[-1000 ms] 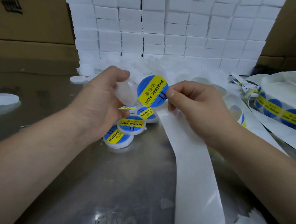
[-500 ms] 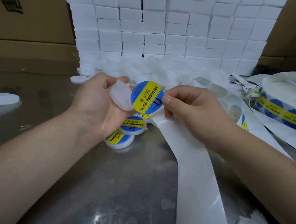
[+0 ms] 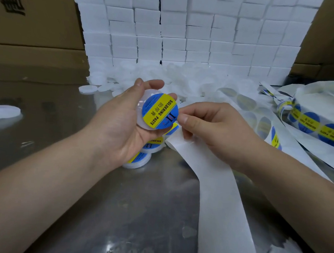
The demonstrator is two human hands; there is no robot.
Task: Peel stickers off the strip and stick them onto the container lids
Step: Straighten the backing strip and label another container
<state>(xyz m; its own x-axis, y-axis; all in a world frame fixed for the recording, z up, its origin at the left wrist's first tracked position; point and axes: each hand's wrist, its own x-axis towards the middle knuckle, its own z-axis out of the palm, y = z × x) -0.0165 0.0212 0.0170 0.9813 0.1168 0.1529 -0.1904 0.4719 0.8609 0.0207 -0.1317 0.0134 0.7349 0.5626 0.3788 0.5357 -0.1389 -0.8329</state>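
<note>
Blue-and-yellow sticker meets the lid gripped in the left hand; right hand pinches its edge. Few labelled lids done; a heap of bare lids waits.

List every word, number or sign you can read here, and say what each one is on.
"SOLDERING PASTE": yellow band of the sticker on the lid held by the left hand.
"助焊膏": same yellow band.
"II": same sticker's blue part; small print beside it is unreadable.
Stickers on the roll: same design, print too blurred to read.
Cardboard box: large dark characters, cut off, unreadable.
</note>
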